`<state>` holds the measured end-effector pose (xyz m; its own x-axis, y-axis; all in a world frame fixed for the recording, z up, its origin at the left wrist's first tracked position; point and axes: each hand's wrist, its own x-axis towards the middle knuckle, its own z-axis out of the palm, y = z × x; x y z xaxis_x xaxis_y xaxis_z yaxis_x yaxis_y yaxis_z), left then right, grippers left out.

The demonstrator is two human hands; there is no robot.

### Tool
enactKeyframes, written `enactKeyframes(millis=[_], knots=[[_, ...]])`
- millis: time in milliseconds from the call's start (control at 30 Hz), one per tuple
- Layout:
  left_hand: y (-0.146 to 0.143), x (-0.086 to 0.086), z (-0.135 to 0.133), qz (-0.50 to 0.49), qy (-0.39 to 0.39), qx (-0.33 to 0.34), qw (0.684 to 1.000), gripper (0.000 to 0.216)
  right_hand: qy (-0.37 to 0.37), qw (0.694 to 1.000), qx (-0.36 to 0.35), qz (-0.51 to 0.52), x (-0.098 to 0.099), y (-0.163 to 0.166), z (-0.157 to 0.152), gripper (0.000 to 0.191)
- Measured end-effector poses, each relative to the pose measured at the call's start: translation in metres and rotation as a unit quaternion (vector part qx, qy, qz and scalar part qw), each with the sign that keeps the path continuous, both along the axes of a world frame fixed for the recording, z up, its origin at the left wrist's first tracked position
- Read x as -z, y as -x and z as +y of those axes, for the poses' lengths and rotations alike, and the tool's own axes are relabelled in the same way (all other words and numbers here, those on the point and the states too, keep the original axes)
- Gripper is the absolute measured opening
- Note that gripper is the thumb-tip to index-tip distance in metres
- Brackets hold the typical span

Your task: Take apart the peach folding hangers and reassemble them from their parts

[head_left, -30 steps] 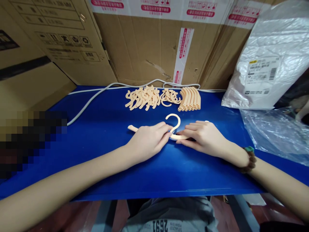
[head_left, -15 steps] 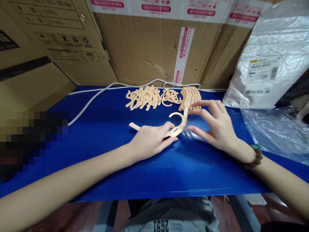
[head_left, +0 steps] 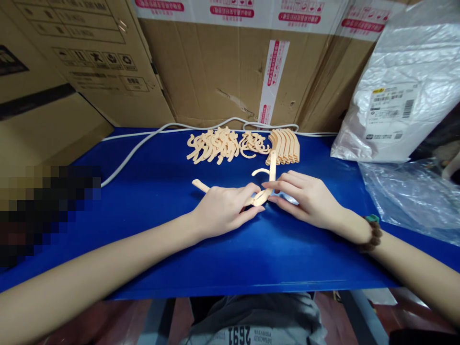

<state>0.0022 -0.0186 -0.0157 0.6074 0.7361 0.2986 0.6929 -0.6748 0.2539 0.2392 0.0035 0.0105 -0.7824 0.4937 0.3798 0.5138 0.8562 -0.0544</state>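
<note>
Above the blue tabletop [head_left: 223,258] my two hands hold a beige folding hanger [head_left: 272,165] between them. My left hand [head_left: 223,211] is closed on its left arm, whose end sticks out past the knuckles, with thumb and index finger close to the middle joint. With fingertips and thumb, my right hand [head_left: 309,196] pinches the right arm near that joint; this arm points up and away from me. The curved hook shows behind the joint. Part of the joint is hidden by my fingers.
Toward the back lie a loose heap of curved beige pieces [head_left: 213,146], some small hooks [head_left: 253,142] and a neat stack of beige arms [head_left: 285,146]. A white cable [head_left: 132,154] runs behind them. Cardboard boxes [head_left: 223,72] and a silvery mailing bag [head_left: 381,96] border the table.
My right hand has moved down and left, from spread fingers by the upper arm to a pinch near the joint. The hanger's right arm has tilted slightly left. The left hand stays put.
</note>
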Motion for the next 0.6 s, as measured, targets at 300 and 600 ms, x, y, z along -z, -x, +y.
enactKeyframes(millis=[300, 600], knots=[[-0.0021, 0.0027, -0.0029, 0.055, -0.064, 0.099, 0.991, 0.035, 0.008, 0.998, 0.058, 0.026, -0.0011, -0.002, 0.0021, 0.017], [-0.0028, 0.004, -0.0021, 0.057, -0.207, 0.153, 0.965, 0.03, 0.12, 0.991, 0.038, 0.044, -0.001, -0.0025, 0.0019, 0.015]])
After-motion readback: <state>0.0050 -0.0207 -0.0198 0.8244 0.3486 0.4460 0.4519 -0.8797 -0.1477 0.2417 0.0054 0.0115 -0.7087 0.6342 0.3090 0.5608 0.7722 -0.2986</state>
